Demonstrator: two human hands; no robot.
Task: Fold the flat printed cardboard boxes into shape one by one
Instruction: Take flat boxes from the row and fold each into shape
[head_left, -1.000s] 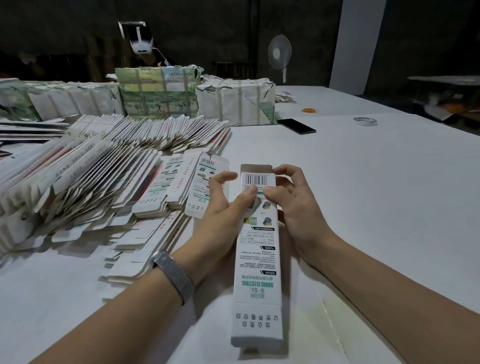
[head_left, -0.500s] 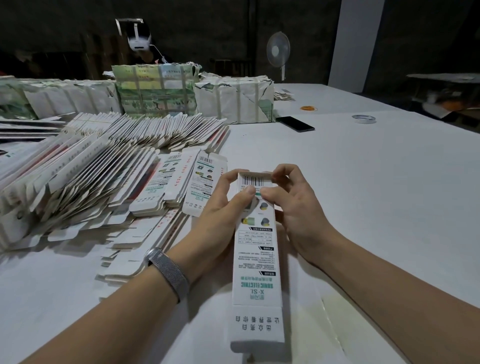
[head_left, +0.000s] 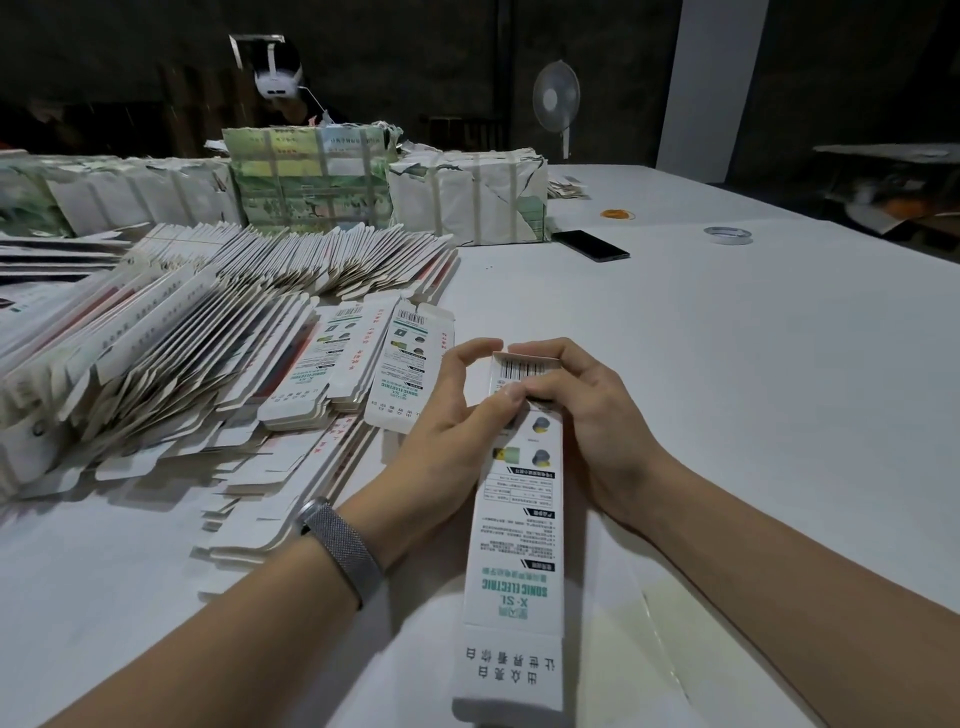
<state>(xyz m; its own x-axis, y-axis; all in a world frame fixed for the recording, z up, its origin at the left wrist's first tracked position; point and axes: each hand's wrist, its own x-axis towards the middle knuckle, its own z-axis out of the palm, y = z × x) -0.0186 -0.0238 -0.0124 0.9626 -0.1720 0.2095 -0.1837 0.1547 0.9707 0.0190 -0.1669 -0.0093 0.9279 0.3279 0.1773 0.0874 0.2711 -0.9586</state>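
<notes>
A long, narrow printed box (head_left: 514, 545) is lying lengthwise on the white desk (head_left: 753, 389), its near end toward the person and its far end, bearing a barcode, held between both hands. The left hand (head_left: 452, 436) is gripping the far end from the left, thumb pressing on the printed top face just below the barcode, index finger curling over the end flap. The right hand (head_left: 587, 415) is gripping the same end from the right, fingers curled around its side and top edge. To the left, flat unfolded boxes (head_left: 208, 338) are lying fanned out in overlapping rows. Wrapped bundles (head_left: 467, 197) are standing at the far side, with a phone (head_left: 589, 245) beside them and a tape roll (head_left: 728, 235) further right.
</notes>
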